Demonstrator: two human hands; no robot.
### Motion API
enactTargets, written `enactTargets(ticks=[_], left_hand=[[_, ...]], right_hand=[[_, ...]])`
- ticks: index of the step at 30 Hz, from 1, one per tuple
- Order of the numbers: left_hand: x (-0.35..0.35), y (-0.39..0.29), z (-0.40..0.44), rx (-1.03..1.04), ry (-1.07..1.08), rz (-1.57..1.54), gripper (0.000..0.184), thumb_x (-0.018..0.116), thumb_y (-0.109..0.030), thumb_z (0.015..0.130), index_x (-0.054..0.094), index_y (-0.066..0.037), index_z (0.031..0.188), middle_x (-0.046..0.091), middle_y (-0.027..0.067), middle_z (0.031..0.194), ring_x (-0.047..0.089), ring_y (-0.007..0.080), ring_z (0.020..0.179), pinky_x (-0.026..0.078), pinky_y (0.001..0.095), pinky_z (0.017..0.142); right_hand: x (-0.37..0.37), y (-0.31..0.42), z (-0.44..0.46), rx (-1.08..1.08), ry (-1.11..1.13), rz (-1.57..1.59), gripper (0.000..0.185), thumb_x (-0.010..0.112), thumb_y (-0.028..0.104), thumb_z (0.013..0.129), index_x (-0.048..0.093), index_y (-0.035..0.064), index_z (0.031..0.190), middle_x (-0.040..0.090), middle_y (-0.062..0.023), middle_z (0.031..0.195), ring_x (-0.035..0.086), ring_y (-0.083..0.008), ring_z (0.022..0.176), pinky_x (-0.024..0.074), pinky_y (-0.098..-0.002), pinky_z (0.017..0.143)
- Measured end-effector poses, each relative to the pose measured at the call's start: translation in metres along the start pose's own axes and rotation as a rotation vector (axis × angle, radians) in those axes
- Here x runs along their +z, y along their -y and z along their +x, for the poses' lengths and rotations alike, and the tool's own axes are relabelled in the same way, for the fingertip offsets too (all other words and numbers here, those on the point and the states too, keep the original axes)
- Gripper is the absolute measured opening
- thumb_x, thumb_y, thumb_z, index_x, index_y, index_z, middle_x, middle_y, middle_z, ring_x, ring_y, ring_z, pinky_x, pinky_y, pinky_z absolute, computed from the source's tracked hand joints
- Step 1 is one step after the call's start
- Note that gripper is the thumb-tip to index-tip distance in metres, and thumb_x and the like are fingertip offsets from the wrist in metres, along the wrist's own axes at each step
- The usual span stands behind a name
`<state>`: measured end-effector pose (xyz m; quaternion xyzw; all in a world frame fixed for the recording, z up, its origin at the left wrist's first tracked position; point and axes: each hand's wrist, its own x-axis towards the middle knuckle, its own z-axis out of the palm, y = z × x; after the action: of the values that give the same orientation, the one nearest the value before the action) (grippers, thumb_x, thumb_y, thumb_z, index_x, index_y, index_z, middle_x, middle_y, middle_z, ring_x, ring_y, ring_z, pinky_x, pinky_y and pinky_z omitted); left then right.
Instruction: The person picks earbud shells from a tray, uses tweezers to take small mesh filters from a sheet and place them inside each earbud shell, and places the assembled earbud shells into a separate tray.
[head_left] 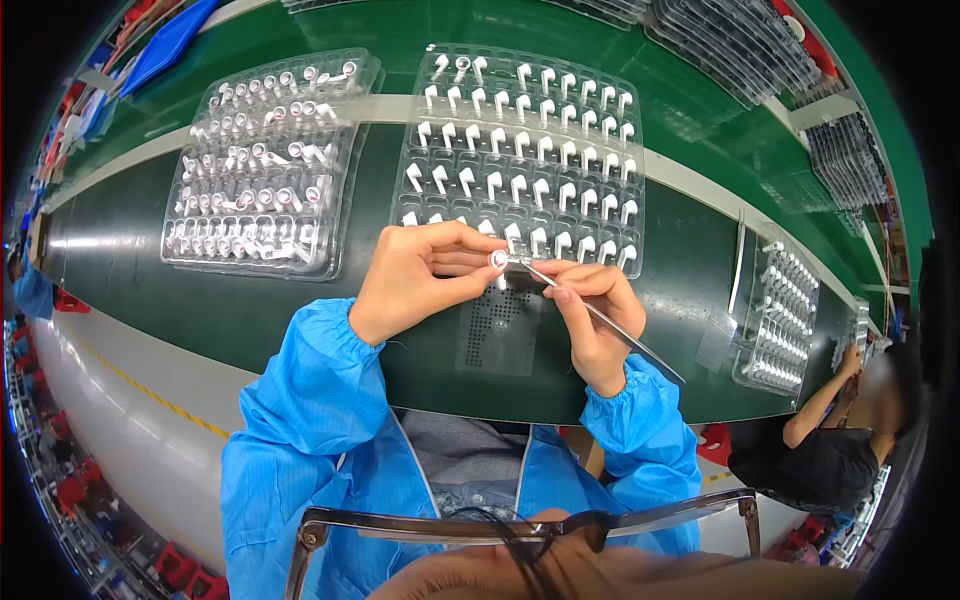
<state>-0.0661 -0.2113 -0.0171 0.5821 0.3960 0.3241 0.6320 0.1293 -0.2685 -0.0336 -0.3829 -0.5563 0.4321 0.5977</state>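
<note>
Between the thumb and fingers of my left hand (425,275) is a small white earbud shell (499,260), its round open end showing. My right hand (597,310) grips slim metal tweezers (610,325), whose tip reaches the earbud shell; whether the tip pinches a tiny part I cannot tell. Just beyond both hands lies a clear plastic tray (410,165) with rows of white earbud shells standing in its pockets. Below my hands, a perforated sheet (497,335) with small dark dots rests on the green table.
At the left is a stack of clear trays (335,200) holding white shells with open round ends. Another filled tray (775,335) stands at the right, near a co-worker (830,440). Stacked trays (730,45) line the far side. The table edge (470,420) curves close to my body.
</note>
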Motion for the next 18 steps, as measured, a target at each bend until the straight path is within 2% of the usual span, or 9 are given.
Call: enactTargets(ticks=[9,18], left_hand=[[0.0051,0.0010,-0.0005,0.009,0.022,-0.021,0.022,0.066,0.001,0.078,0.062,0.005,0.100,0.067,0.0131,0.094,0.066,0.0187,0.090,0.053,0.0278,0.081],[0.0052,0.0019,-0.0004,0.001,0.035,-0.015,0.022,0.067,0.000,0.078,0.063,0.004,0.100,0.068,0.0127,0.092,0.066,0.0181,0.089,0.053,0.0272,0.080]], right_hand=[[0.0014,0.0031,-0.0003,0.077,0.065,-0.023,0.010,0.055,-0.011,0.083,0.049,-0.0026,0.083,0.061,-0.0147,0.084,0.061,-0.0350,0.100,0.0497,-0.0347,0.082],[0.0023,0.0061,0.0022,0.084,0.079,-0.096,0.011,0.057,-0.012,0.082,0.050,-0.0035,0.080,0.061,-0.0149,0.082,0.062,-0.0338,0.099,0.0509,-0.0333,0.079]])
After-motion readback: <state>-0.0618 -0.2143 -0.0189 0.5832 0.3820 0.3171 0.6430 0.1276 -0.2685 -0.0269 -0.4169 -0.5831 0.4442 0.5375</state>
